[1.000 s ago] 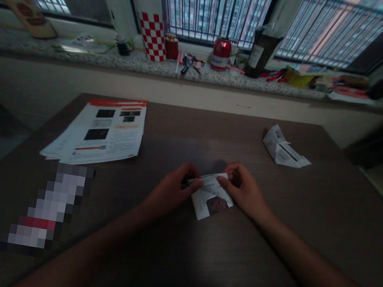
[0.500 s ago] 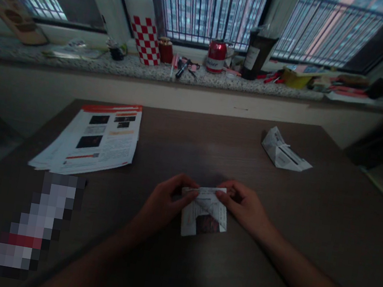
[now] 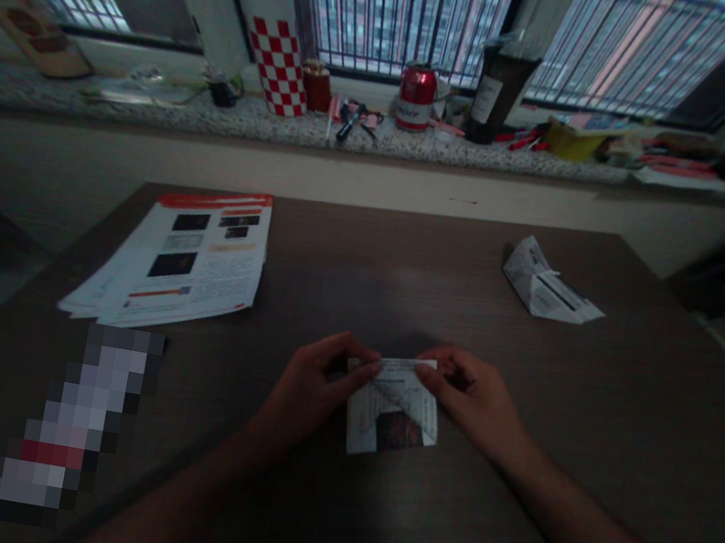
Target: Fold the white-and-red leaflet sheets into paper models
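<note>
While the folded sheet [image 3: 394, 403], thin printed paper with slanting creases, is over the middle of the brown wood-grained table [image 3: 349, 269], my remote head view shows the left hand [image 3: 316, 382] and the right hand [image 3: 476, 392] pinching its far edge, thumbs on top. Both hands slant inward from the table's near side; I see a peaked, creased paper [image 3: 544, 291] at its far right, fanned flat pages [image 3: 200, 268] far left.

Here's the paper [image 3: 388, 398], and I see it small, white and folded, creases slanting across its middle. Fine print runs over it; a dark, reddish picture sits along the near edge. I have it slightly askew, its far edge pinched near both corners, left hand [image 3: 321, 378] and right hand [image 3: 477, 395].
</note>
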Tool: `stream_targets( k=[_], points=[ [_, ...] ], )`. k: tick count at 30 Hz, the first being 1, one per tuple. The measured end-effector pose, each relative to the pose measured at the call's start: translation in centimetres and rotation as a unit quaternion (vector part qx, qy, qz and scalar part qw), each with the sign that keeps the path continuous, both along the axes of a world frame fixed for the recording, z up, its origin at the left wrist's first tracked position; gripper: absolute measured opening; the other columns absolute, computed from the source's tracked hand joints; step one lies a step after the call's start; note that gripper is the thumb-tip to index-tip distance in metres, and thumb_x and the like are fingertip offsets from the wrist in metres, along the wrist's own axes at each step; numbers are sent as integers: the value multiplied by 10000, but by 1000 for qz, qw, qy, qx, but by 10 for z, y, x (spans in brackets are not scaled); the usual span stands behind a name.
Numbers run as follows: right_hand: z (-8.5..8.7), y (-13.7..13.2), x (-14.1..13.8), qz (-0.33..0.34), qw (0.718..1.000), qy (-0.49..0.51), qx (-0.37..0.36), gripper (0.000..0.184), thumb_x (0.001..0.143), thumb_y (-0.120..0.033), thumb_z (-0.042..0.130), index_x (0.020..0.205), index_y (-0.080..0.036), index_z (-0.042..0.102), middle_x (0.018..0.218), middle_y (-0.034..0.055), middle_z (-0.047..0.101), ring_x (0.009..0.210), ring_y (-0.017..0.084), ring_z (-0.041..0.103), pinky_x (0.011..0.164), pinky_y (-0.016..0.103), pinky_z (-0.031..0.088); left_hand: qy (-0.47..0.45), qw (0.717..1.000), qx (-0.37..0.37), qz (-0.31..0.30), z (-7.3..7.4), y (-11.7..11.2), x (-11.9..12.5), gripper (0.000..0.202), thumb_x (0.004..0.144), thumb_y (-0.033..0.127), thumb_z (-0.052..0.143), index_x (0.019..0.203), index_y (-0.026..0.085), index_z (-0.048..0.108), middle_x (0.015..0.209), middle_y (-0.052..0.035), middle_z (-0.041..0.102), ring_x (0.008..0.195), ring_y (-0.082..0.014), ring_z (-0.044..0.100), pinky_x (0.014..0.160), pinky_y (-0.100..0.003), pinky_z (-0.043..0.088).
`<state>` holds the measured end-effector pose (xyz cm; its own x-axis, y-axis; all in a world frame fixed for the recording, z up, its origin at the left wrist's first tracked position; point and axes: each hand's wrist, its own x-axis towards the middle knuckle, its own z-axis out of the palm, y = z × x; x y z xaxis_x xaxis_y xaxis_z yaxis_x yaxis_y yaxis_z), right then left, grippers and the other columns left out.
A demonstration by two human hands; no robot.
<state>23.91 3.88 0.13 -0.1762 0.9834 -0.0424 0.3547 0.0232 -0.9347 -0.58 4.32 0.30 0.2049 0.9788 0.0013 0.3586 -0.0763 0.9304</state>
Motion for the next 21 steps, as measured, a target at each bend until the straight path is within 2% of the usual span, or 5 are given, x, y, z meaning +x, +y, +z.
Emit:
stream_targets(
  k=[5,12,21],
  points=[
    [5,0,2,-23,1000,-1,19,253,928,-479,690,958,-236,751,720,21,690,638,177,632,551,293,492,-51,998,-19,11,2,0,-2,229,910,421,741,1025,223,752,973,-40,786,859,-211,734,742,-311,585],
    [5,1,4,-32,999,20,17,241,926,-463,702,972,-232,755,782,32,737,696,190,677,604,303,526,-129,990,-63,16,9,-1,-2,207,920,409,738,988,216,769,1033,-62,807,963,-239,759,859,-353,612],
    [7,-1,2,-33,999,-6,32,253,945,-473,668,972,-235,750,743,29,729,649,182,664,559,293,506,-123,988,-86,25,0,2,-4,274,927,475,729,951,211,798,1008,-73,816,955,-256,768,881,-380,614]
  ],
)
